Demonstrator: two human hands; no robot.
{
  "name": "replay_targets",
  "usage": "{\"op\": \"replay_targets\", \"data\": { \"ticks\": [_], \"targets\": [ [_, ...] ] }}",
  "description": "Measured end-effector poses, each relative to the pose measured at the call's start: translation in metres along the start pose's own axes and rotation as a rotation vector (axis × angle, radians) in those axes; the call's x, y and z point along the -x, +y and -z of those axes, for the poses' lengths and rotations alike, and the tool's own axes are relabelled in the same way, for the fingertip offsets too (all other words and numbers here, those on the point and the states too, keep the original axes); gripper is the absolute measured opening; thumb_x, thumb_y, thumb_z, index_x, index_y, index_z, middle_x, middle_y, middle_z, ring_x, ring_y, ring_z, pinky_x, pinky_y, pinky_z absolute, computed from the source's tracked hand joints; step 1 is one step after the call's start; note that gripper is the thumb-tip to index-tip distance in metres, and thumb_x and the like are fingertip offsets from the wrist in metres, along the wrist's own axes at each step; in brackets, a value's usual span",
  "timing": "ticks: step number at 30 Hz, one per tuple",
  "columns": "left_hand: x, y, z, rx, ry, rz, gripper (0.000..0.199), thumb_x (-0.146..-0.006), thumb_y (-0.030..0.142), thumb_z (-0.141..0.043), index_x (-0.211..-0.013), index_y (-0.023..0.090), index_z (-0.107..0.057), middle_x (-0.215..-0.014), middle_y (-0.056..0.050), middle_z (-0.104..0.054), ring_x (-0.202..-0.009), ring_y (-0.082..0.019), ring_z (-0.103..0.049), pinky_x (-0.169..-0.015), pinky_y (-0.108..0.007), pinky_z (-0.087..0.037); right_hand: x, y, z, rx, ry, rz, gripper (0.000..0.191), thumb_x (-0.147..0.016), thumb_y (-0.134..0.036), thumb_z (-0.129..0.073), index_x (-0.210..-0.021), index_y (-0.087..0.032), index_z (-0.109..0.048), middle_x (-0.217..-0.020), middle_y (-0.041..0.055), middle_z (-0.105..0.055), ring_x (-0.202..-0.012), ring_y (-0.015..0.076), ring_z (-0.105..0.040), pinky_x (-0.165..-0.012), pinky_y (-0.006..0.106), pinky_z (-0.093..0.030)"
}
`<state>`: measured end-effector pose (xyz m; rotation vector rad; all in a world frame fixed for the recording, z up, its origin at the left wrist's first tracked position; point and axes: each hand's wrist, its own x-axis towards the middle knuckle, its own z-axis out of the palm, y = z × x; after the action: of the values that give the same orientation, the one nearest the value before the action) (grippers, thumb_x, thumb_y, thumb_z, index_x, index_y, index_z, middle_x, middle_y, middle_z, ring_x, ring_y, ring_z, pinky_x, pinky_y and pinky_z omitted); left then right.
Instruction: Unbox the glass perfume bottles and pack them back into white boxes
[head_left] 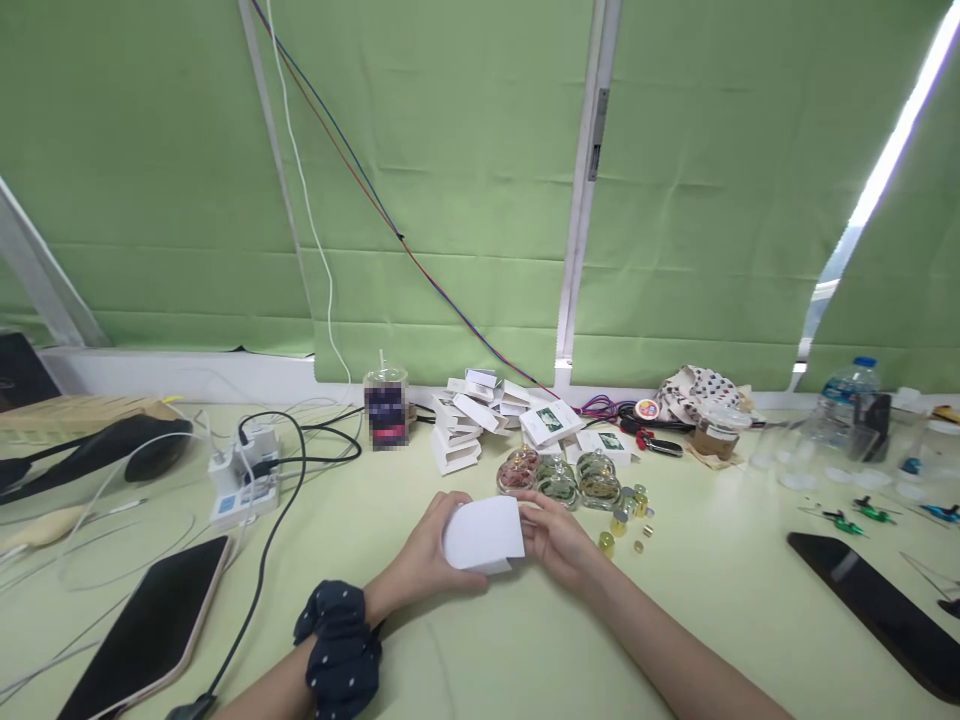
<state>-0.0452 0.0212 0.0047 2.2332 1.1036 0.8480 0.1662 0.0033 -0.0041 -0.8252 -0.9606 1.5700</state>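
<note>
A small white cardboard box (484,535) is held over the table between my two hands. My left hand (431,550) wraps round its left side, thumb along the lower edge. At the box's right edge, my right hand (559,540) has its fingers closed on the cardboard; some fingertips are hidden behind it. Just beyond the hands stand round glass bottles (556,482), with pinkish and greenish contents. Small gold caps (619,522) lie to their right. Behind are several folded white cartons (455,435) and printed white boxes (551,422).
On the left are a phone (154,625), a power strip (244,495) with plugs, and loose cables. A drink cup (386,405) stands behind. To the right are a dark phone (877,610), pliers (660,445), clear cups and a water bottle (851,390).
</note>
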Motion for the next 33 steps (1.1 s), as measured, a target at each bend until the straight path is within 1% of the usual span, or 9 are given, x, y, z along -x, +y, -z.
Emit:
{"op": "replay_targets", "data": {
  "ticks": [5,11,14,17,21,24,27,30,33],
  "targets": [
    [0.0,-0.004,-0.001,0.032,0.009,0.026,0.072,-0.051,0.035,-0.08,-0.113,0.022,-0.046,-0.109,-0.006,-0.053,-0.101,-0.027,-0.054,-0.083,-0.038,-0.048,0.003,0.013,-0.005,0.142,-0.08,0.05,0.035,-0.06,-0.018,-0.069,-0.094,-0.017,-0.061,-0.089,0.0035,-0.067,-0.058,0.0117,-0.06,-0.041,0.019,-0.047],
    [-0.001,-0.007,-0.005,0.129,0.065,0.079,0.067,-0.055,0.038,-0.08,-0.113,0.021,-0.051,-0.111,-0.008,-0.056,-0.105,-0.029,-0.055,-0.088,-0.039,-0.048,-0.003,0.026,-0.009,0.321,0.053,0.107,0.042,-0.057,-0.014,-0.056,-0.099,-0.015,-0.057,-0.094,0.005,-0.065,-0.055,0.0128,-0.062,-0.037,0.023,-0.052],
    [0.001,-0.003,-0.004,0.189,0.04,0.097,0.066,-0.061,0.04,-0.077,-0.119,0.023,-0.049,-0.117,-0.009,-0.056,-0.108,-0.028,-0.054,-0.091,-0.039,-0.047,-0.005,0.027,-0.006,0.417,0.101,0.099,0.041,-0.059,-0.015,-0.058,-0.1,-0.015,-0.056,-0.085,0.0035,-0.066,-0.047,0.0122,-0.06,-0.034,0.022,-0.049],
    [0.001,0.001,-0.002,0.243,0.051,0.083,0.059,-0.07,0.042,-0.07,-0.121,0.022,-0.049,-0.122,-0.009,-0.056,-0.109,-0.026,-0.055,-0.093,-0.037,-0.045,-0.005,0.024,-0.001,0.433,0.05,0.05,0.039,-0.061,-0.019,-0.065,-0.099,-0.014,-0.059,-0.077,0.0013,-0.065,-0.046,0.0103,-0.058,-0.04,0.023,-0.051],
    [-0.004,0.001,-0.005,0.396,0.065,0.135,0.046,-0.076,0.048,-0.063,-0.113,0.02,-0.058,-0.114,-0.008,-0.064,-0.097,-0.024,-0.062,-0.082,-0.033,-0.05,-0.002,0.02,0.002,0.506,-0.042,0.005,0.056,-0.057,-0.03,-0.078,-0.107,-0.015,-0.061,-0.084,0.0019,-0.061,-0.05,0.0087,-0.055,-0.046,0.025,-0.051],
    [-0.01,-0.003,-0.011,0.484,0.16,0.248,0.047,-0.075,0.055,-0.059,-0.104,0.017,-0.063,-0.102,-0.009,-0.07,-0.088,-0.026,-0.064,-0.069,-0.032,-0.052,0.002,0.018,0.0,0.757,-0.086,0.144,0.06,-0.056,-0.035,-0.081,-0.111,-0.02,-0.063,-0.1,0.0047,-0.057,-0.059,0.0099,-0.055,-0.054,0.027,-0.051],
    [-0.015,-0.01,-0.015,0.471,0.259,0.32,0.049,-0.073,0.058,-0.058,-0.096,0.015,-0.066,-0.087,-0.008,-0.071,-0.083,-0.027,-0.064,-0.06,-0.031,-0.051,0.009,0.016,-0.006,0.988,-0.119,0.284,0.055,-0.068,-0.034,-0.074,-0.12,-0.027,-0.059,-0.109,0.0053,-0.057,-0.079,0.0162,-0.058,-0.071,0.03,-0.05],
    [-0.016,-0.015,-0.018,0.473,0.28,0.337,0.047,-0.073,0.057,-0.056,-0.091,0.014,-0.066,-0.077,-0.007,-0.069,-0.078,-0.026,-0.063,-0.057,-0.03,-0.049,0.017,0.016,-0.018,1.175,-0.133,0.348,0.055,-0.081,-0.033,-0.06,-0.133,-0.029,-0.046,-0.116,0.0071,-0.056,-0.101,0.0234,-0.055,-0.084,0.036,-0.047],
    [-0.015,-0.014,-0.019,0.487,0.285,0.346,0.046,-0.072,0.056,-0.057,-0.09,0.015,-0.066,-0.077,-0.007,-0.069,-0.074,-0.024,-0.062,-0.056,-0.03,-0.049,0.022,0.022,-0.035,1.403,-0.069,0.44,0.057,-0.084,-0.045,-0.053,-0.137,-0.029,-0.04,-0.123,0.0113,-0.053,-0.111,0.0312,-0.048,-0.086,0.045,-0.045]
  ]
}}
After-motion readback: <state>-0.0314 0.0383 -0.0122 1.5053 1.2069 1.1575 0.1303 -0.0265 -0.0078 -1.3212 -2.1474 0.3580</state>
